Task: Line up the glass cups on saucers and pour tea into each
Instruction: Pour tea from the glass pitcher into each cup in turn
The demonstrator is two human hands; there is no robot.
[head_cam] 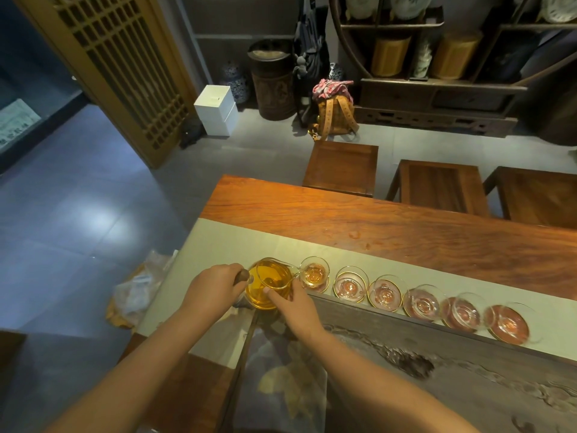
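- Fingers of the left hand were curled round the dark handle of the glass pitcher; the right hand pressed the pitcher's near wall, with its index finger laid straight along the glass.
- We held the pitcher tilted toward the row, its spout over the first cup, the one just right of the pitcher.
- That first cup showed a little amber tea; we judged its pour only begun.
- Six cups stood on gold-rimmed saucers in a line running right from the pitcher along the pale runner, so the lining-up looked done.
- Next from the pitcher, the second cup, third cup, fourth cup, fifth cup and sixth cup looked empty; five pours seemed left.
- The pitcher held plenty of tea.
- Cups farthest from the pitcher were blurred, so we could not be sure each sat centred on its saucer.
- We could not make out the stream itself at the spout, and the right thumb was hidden behind the pitcher.
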